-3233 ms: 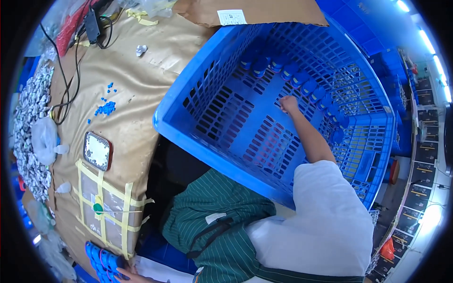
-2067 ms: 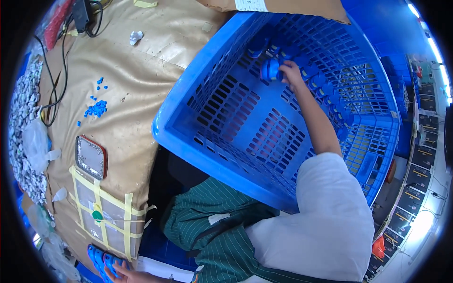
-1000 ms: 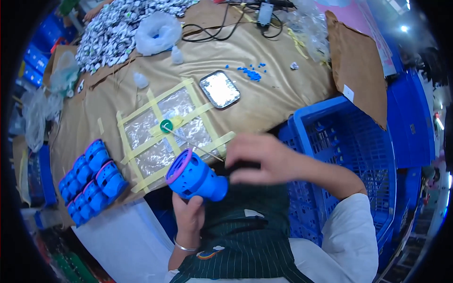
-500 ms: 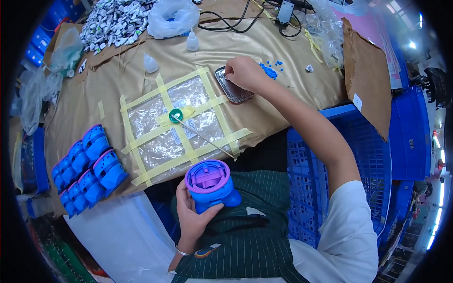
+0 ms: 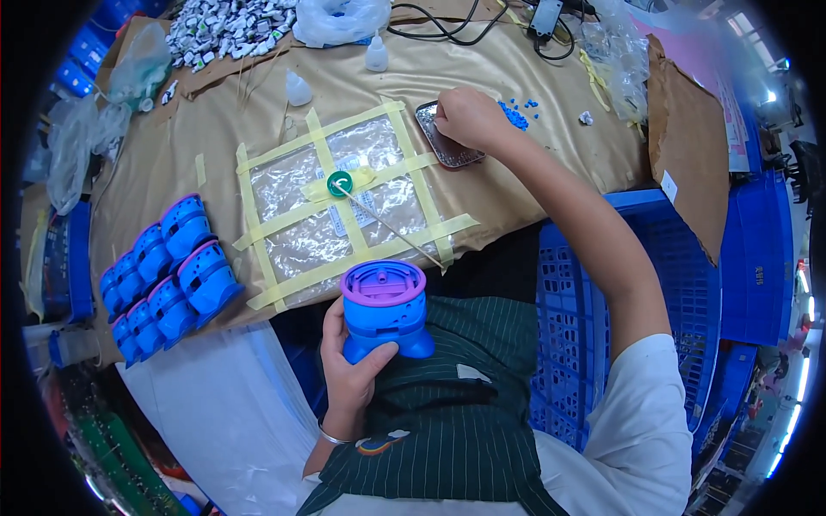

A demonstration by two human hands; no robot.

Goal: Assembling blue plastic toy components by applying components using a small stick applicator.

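Tan sheeting [image 5: 568, 168] spreads across the scene. By its near edge, the left hand [image 5: 351, 374] clasps a round, pink-rimmed blue plastic housing [image 5: 385, 318]; farther right, the right hand [image 5: 469, 118] curls over a shallow rectangular tray [image 5: 456, 155], grip unclear.

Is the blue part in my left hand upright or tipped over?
Roughly upright: the blue part has its pink rim uppermost, flared base below.

Centred on a bench [image 5: 594, 150] draped in glossy tan cloth [image 5: 194, 129]. Backed at upper left by blue plastic bins [image 5: 77, 69]. Lit at right by white tube lights [image 5: 790, 421].
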